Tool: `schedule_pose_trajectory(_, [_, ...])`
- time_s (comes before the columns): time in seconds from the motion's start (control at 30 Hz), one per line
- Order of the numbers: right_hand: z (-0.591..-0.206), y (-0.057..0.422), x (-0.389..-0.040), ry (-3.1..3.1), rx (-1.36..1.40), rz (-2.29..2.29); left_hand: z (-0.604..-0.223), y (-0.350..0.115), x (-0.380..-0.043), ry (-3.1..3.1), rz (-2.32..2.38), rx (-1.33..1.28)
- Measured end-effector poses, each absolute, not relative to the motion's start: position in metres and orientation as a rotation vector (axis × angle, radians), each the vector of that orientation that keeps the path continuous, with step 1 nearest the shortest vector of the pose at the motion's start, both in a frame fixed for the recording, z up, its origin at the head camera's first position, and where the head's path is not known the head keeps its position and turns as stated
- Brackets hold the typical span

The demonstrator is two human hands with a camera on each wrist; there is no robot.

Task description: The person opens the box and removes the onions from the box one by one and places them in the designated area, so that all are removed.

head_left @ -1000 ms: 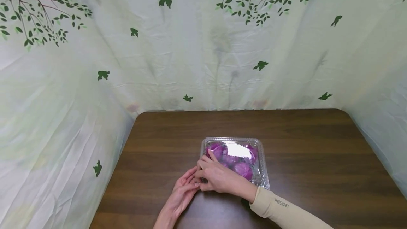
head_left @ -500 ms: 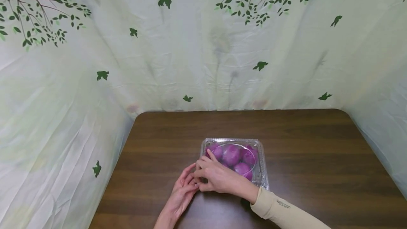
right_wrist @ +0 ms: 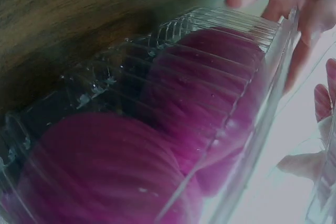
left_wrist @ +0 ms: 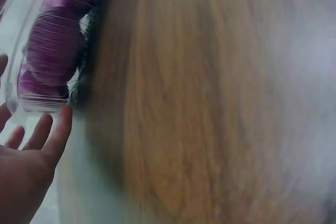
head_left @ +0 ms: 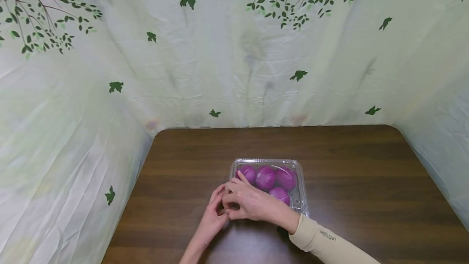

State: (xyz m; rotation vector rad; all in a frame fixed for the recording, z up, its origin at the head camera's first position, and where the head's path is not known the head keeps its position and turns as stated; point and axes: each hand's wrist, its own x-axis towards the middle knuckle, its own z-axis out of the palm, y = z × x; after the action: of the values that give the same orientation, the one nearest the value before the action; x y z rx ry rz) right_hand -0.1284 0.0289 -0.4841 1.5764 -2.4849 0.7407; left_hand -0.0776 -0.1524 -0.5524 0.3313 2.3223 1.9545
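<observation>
A clear plastic clamshell box (head_left: 302,190) holds several round purple things (head_left: 265,177) that look like red onions. My left hand (head_left: 211,220) is at the box's near left corner, its thumb and fingers pinching the rim there. In the left wrist view, fingertips of my left hand (left_wrist: 26,174) touch the ribbed end of the box (left_wrist: 44,106). My right hand (head_left: 253,203) reaches across the box's near side, thumb and forefinger curled at the lid's edge by the same corner. That hand hides much of the corner. In the right wrist view, the box's rim (right_wrist: 265,124) stands apart from another clear edge.
The box stands on a brown wooden table (head_left: 348,174) with rounded far corners. Pale cloth (head_left: 227,52) printed with leaves and branches hangs behind and on both sides.
The bright glare on the lid has gone, so the purple things show more plainly. My left hand has turned slightly, its thumb and fingers closer round the corner. My right hand has barely moved.
</observation>
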Motion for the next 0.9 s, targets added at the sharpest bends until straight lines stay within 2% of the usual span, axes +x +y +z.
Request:
schedule_pose_trajectory(0.23, [-0.485, 0.029, -0.128, -2.459, 1.607, 0.756, -0.551, -0.144, -0.080, 2.531, 1.616, 0.546])
schedule_pose_trajectory(0.57, [-0.485, 0.033, -0.128, -2.439, 1.586, 0.728, -0.550, -0.139, -0.080, 2.589, 1.450, 0.533])
schedule_pose_trajectory(0.9, [-0.478, 0.064, -0.117, -2.411, 1.481, 0.903, -0.555, -0.140, -0.081, 2.607, 1.453, 0.556])
